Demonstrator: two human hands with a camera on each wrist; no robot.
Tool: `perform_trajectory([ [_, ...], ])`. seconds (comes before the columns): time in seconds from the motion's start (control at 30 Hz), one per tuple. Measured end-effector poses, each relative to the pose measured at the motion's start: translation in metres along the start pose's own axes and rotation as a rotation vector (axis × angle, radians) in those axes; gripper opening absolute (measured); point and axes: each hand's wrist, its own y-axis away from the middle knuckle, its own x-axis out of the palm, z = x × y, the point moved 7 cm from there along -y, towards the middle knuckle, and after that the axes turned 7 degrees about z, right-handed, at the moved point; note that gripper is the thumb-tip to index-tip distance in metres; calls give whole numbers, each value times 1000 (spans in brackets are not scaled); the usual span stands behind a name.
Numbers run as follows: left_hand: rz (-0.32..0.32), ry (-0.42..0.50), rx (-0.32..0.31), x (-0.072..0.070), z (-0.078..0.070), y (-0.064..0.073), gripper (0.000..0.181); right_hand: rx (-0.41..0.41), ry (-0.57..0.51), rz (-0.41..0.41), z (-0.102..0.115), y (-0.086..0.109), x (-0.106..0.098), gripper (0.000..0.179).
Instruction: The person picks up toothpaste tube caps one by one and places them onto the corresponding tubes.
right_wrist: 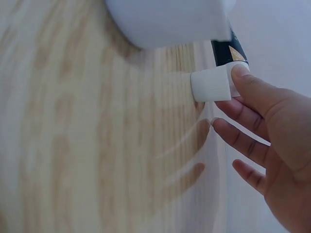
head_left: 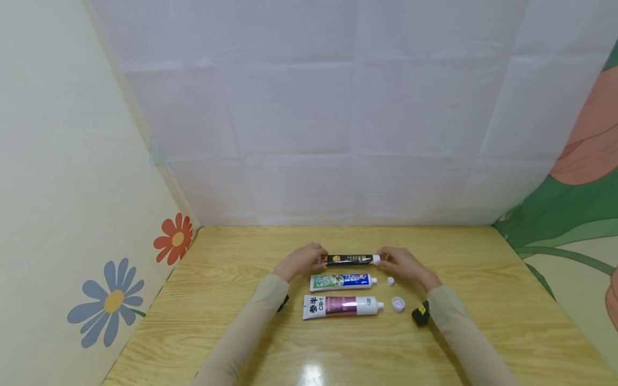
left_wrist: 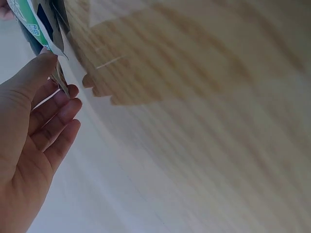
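Observation:
At the back of the row, a black toothpaste tube [head_left: 350, 260] lies sideways between my hands. My left hand [head_left: 303, 260] pinches its flat tail end, the other fingers loosely bent in the left wrist view. My right hand [head_left: 403, 264] pinches the white cap [head_left: 376, 259] between thumb and index finger, the remaining fingers spread. Nearer me lie a green and blue toothpaste tube [head_left: 341, 281] and a white and purple toothpaste tube [head_left: 341, 306], both uncapped. A small white cap [right_wrist: 210, 85] and a larger white cap [right_wrist: 170, 19] stand beside their nozzles.
All of this is on a wooden table [head_left: 232, 332]. A black wrist device [head_left: 421, 314] with a yellow mark shows by the right sleeve. A white sheet [head_left: 338, 134] hangs behind the table, and flower-patterned walls [head_left: 113, 301] flank it.

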Motion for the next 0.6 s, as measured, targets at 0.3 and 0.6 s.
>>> perform_trajectory([
  [0.3,8,-10,-8,4,3,-3,46,15,11,8,-2,-1,2,26],
  [0.6,-1,-38,5,3,3,-6,42,16,29,4,-4,-2,3,24],
])
